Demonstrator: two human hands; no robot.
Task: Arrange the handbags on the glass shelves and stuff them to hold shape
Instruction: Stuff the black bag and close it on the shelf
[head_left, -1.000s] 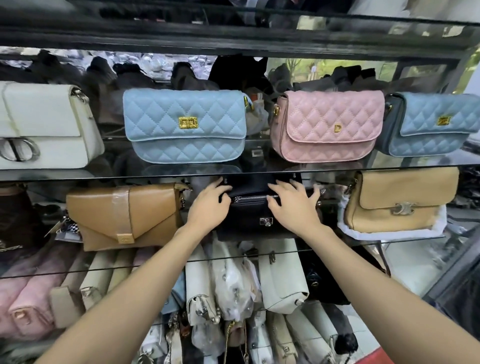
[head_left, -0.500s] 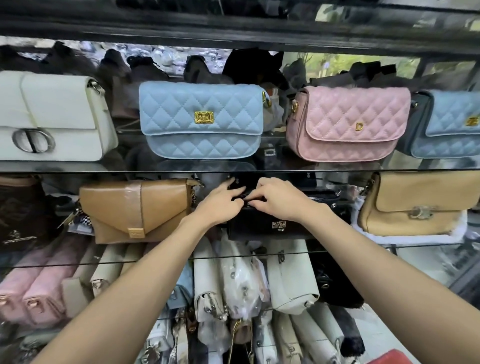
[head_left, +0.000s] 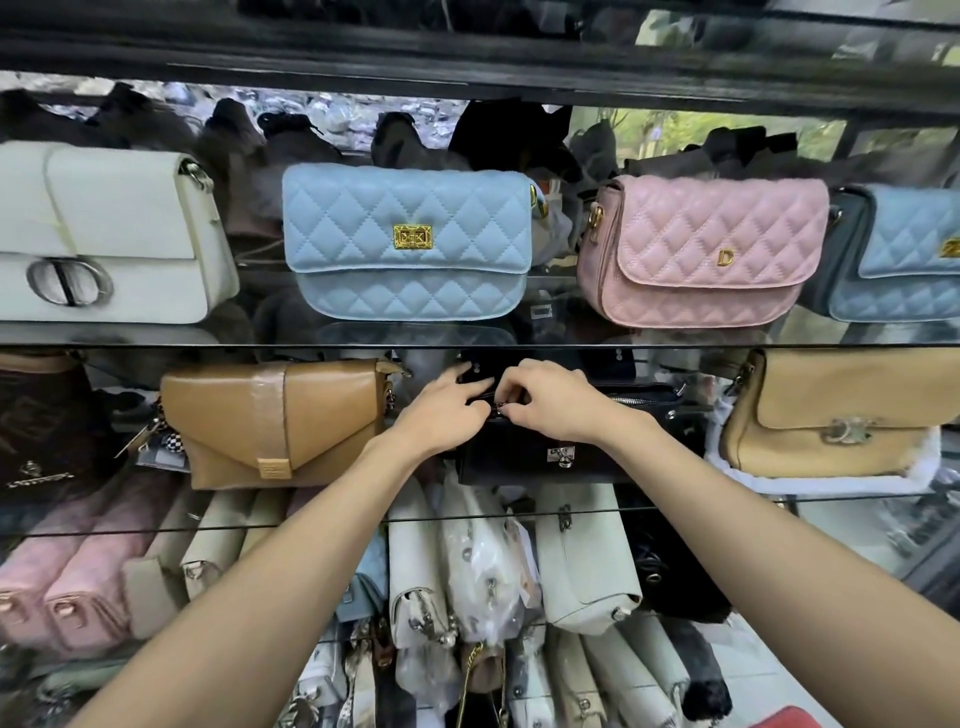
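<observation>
Up along the top glass shelf (head_left: 156, 344), from the left of the frame, stand a white bag (head_left: 104, 234), a light blue quilted bag (head_left: 408, 241), a pink quilted bag (head_left: 701, 252) and a second blue bag (head_left: 904, 254) cut by the right edge, with narrow gaps between them. Below, on the middle shelf (head_left: 519, 514), a tan envelope bag (head_left: 275, 423) sits left, then the black handbag (head_left: 545, 447) at centre, its long axis running left to right, zip on top, clasp facing the camera. The left hand (head_left: 441, 410) rests on its top left end, fingers curled; the right hand (head_left: 550, 400) pinches the zip pull. A beige bag (head_left: 841, 410) sits right, with only a narrow gap on each side of the black one.
</observation>
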